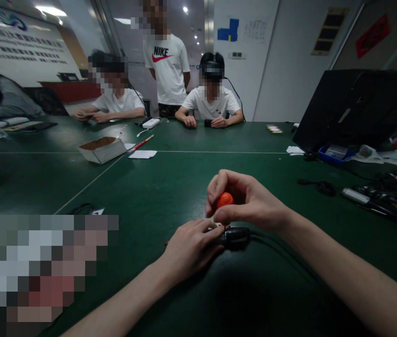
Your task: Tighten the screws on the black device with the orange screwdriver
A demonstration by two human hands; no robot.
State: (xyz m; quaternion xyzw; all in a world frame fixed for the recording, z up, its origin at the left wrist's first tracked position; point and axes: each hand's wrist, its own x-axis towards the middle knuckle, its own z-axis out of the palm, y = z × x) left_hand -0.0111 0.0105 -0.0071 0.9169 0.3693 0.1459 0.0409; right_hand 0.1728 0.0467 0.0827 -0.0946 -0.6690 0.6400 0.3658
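My right hand (235, 199) is curled, with the fingers and thumb around a small orange ball (225, 200) that has a grooved surface. It hovers just above and behind my left hand. My left hand (193, 241) lies low over the table, its fingers closed over a dark object with a black corded end (236, 236). A cable runs from that end to the right, beneath my right forearm. A small pale patch shows by the left fingertips, but most of the held object is hidden under the hand, so its exact kind cannot be made out.
A dark green table (170, 182) spreads ahead. An open white box (102, 150), a red pencil (141, 142) and paper (143, 154) lie ahead left. A black monitor (356, 110), cables (388, 196) and a blue tray (335, 154) occupy the right. Several people are around the table.
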